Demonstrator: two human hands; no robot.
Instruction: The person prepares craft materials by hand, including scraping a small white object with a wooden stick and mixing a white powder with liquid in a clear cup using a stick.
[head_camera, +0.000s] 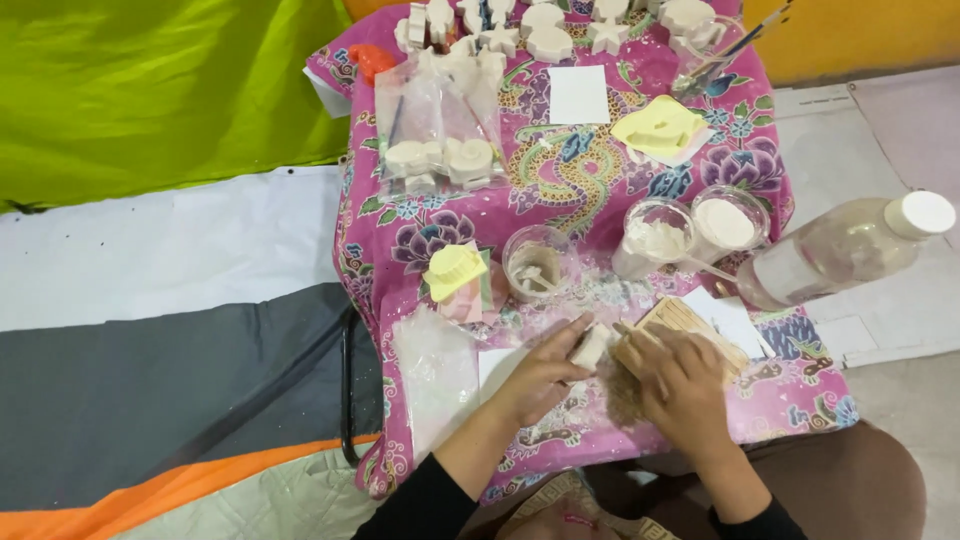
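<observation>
1. Risk at the counter (600, 170) edge: the left hand (545, 375) pinches a small white plaster piece (592, 347) near the front edge; a slip could drop it.
2. The right hand (685, 385) lies curled, knuckles up, over wooden sticks (690, 322); whether it grips them is hidden.
3. An elbow could tip the lying white-capped bottle (840, 250) or the powder cups (655, 238).
4. Clear bags (435, 125) of white casts lie further back, beside a blank white card (579, 94).
</observation>
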